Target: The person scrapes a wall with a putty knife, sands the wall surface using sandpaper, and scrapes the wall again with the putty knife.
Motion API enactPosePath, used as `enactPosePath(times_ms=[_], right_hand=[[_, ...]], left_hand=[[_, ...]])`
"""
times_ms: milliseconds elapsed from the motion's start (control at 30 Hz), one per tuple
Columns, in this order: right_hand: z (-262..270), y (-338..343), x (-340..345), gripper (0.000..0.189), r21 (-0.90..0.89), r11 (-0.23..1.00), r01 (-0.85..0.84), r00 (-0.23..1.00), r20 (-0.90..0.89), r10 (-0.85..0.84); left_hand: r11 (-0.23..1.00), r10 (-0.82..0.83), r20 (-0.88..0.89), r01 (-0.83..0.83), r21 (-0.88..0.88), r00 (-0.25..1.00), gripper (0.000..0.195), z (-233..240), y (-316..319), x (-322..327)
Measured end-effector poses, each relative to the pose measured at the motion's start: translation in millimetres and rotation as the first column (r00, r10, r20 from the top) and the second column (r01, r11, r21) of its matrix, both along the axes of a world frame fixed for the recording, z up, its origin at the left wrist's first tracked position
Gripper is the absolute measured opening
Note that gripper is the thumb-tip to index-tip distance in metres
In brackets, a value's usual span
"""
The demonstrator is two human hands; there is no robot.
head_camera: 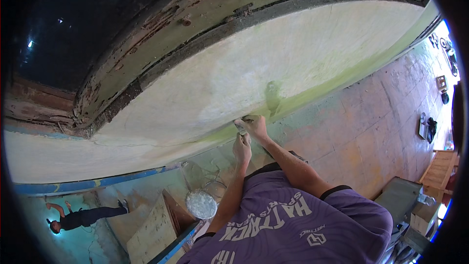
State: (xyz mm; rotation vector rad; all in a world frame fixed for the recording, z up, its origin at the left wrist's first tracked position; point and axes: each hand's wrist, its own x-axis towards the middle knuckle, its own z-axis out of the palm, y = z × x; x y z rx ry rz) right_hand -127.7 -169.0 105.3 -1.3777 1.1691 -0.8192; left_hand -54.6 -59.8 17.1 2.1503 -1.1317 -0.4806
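My left hand [242, 147] and my right hand [255, 126] meet close in front of the lower wall, both dusted with pale powder. Between them is a small flat grey piece [240, 127], possibly a scraper blade. The left fingers pinch its lower end, while the right thumb and fingers are at its upper end. Part of it is hidden by the fingers. Beyond the hands stands a plastered wall [220, 91], whitish above a yellow-green lower band. A darker greenish patch [272, 97] marks the wall just right of my hands.
A weathered wooden window frame [187, 22] runs above the wall. Near my left arm a bucket [201, 204] has a pale, splattered top. Wooden panels [154, 223] lean at lower left; another person [88, 217] stands beyond. Tiled floor [351, 128] stretches right towards a grey cabinet [397, 198].
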Motion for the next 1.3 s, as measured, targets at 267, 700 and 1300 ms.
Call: enactPosePath(times_ms=[267, 700, 1300], right_hand=[[-33.6, 2.4, -2.2, 0.029, -0.011, 0.991, -0.134, 0.991, 0.030, 0.134], [-46.1, -2.8, -23.1, 0.037, -0.055, 0.993, 0.101, 0.990, -0.097, -0.106], [23.8, -5.1, -23.0, 0.031, -0.145, 0.989, 0.024, 0.999, -0.038, -0.030]], left_hand=[[0.989, -0.087, -0.067, 0.094, 0.113, 0.994, 0.028, -5.4, -3.9, 8.5], [0.947, -0.318, -0.479, 0.292, -0.130, 0.818, 0.022, -46.2, -9.6, -15.8], [0.978, -0.177, -0.289, 0.135, -0.159, 0.941, 0.024, -15.9, -10.4, -20.4]])
